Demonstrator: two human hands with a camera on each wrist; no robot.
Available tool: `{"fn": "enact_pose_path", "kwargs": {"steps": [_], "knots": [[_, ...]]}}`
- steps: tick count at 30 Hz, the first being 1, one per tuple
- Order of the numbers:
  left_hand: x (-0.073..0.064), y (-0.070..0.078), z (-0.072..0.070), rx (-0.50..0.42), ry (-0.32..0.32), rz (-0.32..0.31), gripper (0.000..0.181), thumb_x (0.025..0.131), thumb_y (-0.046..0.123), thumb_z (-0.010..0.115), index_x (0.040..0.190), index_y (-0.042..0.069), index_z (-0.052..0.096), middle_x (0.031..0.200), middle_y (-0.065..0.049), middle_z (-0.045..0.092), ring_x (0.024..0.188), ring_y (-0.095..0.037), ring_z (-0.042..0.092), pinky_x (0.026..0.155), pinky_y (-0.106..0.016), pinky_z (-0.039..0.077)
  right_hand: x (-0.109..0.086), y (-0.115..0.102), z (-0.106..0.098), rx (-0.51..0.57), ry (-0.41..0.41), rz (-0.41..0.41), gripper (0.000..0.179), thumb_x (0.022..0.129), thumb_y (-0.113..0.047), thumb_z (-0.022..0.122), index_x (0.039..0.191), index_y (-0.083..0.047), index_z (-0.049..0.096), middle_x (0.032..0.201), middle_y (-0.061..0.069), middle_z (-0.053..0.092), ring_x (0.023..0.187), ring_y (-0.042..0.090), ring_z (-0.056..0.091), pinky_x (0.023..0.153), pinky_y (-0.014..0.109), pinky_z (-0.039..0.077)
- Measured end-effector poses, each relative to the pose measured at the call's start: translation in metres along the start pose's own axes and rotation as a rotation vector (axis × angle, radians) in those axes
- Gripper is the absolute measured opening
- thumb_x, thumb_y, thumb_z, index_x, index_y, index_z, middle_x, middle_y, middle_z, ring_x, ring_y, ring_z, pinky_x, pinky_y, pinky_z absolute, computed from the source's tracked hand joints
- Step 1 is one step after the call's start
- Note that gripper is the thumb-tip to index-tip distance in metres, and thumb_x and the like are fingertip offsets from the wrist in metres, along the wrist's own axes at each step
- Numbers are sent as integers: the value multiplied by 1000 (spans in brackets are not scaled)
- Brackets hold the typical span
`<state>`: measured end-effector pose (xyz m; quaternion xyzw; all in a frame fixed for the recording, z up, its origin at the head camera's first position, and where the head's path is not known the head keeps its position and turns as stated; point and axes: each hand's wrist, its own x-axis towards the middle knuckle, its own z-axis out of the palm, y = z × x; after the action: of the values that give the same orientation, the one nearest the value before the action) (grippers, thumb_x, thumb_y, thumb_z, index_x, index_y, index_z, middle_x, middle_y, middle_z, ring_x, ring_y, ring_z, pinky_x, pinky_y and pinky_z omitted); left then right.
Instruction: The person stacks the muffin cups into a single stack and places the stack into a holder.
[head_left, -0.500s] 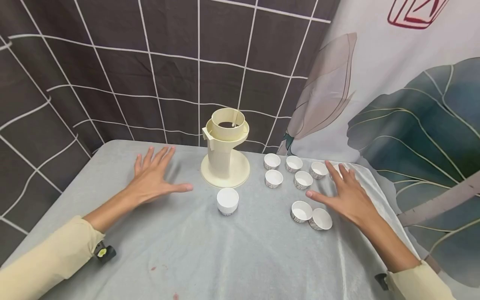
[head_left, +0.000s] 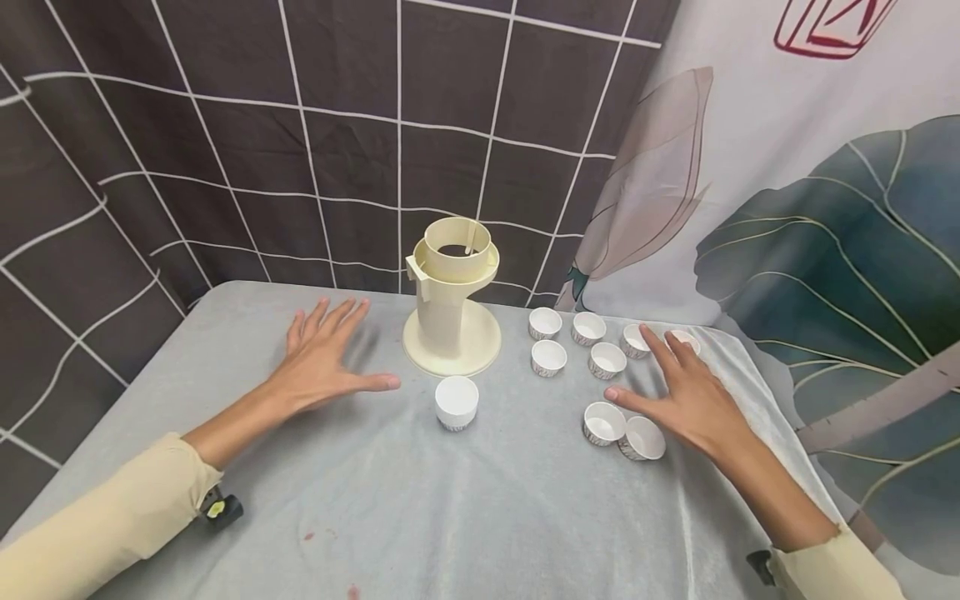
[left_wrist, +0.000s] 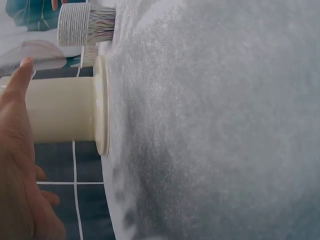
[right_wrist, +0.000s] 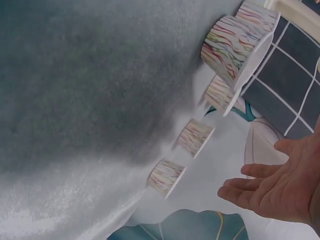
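My left hand (head_left: pixel 318 367) hovers with spread fingers over the table, left of a cream plastic stand (head_left: pixel 440 325) with a round base and a ring-shaped top. In the left wrist view its thumb overlaps the stand's column. In front of the stand is a nested stack of white paper cups (head_left: pixel 456 402), whose lower side carries coloured wavy lines. My right hand (head_left: pixel 693 404), fingers extended and holding nothing, is above the right side of the table among single paper cups (head_left: pixel 607 360). Two more paper cups (head_left: pixel 603 423) stand touching each other, just below its thumb.
A grey cloth (head_left: pixel 450 517) covers the table. Dark curtain with white grid lines (head_left: pixel 337 158) hangs behind it, and a leaf-printed curtain (head_left: pixel 847 250) hangs at the right. Several paper cups (head_left: pixel 544 323) stand in loose rows right of the stand.
My left hand has shifted right, toward the stand and the stacked cups. The right hand has moved slightly left, showing more of a cup behind its fingers. The cups and stand stay put.
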<state>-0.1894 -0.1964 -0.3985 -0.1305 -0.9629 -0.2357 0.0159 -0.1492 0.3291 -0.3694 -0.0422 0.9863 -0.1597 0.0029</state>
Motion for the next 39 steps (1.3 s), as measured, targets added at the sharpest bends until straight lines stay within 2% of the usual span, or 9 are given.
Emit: {"fn": "enact_pose_path", "kwargs": {"steps": [9,15,19,21,24,32,39], "knots": [[1,3,5,-8,9,22,132,81,78,86,181,17,25,186,-20,28,175,-52,9,142,-77,-1,-3,-7,2,0,-13,0,118,93,-80,74,182,-25,20,183,34,23,160,70,30,117,93,35],[1,6,8,-14,9,36,131,81,78,87,180,16,27,186,-20,28,174,-52,12,142,-75,2,-3,-9,5,-5,-7,-13,118,92,-80,75,182,-26,21,182,32,28,159,66,36,115,92,41],[1,9,10,-18,9,43,130,81,77,87,180,15,29,185,-21,30,173,-53,15,142,-75,4,-3,-4,9,8,15,-38,117,91,-83,75,182,-31,22,182,30,32,158,65,38,111,92,43],[1,10,12,-20,8,47,130,81,77,87,180,15,30,185,-21,30,173,-53,16,142,-75,5,-1,4,16,9,44,-47,114,91,-82,74,181,-36,23,183,26,32,159,64,38,110,93,43],[1,11,13,-25,5,53,130,81,77,87,180,15,30,185,-20,30,173,-53,17,142,-75,6,-1,6,20,7,44,-54,112,92,-83,73,181,-37,23,183,27,31,159,67,37,110,94,40],[-1,12,17,-40,0,70,128,82,76,87,179,14,30,185,-18,31,172,-52,20,141,-77,9,-8,-16,9,8,-14,-42,115,91,-81,76,180,-24,30,179,32,36,159,64,39,118,89,42],[-2,14,19,-48,7,97,126,82,74,88,178,12,34,184,-19,35,170,-51,25,140,-76,13,-11,-20,11,11,-8,-52,114,93,-79,76,180,-20,30,174,32,42,156,62,43,116,86,45]]}}
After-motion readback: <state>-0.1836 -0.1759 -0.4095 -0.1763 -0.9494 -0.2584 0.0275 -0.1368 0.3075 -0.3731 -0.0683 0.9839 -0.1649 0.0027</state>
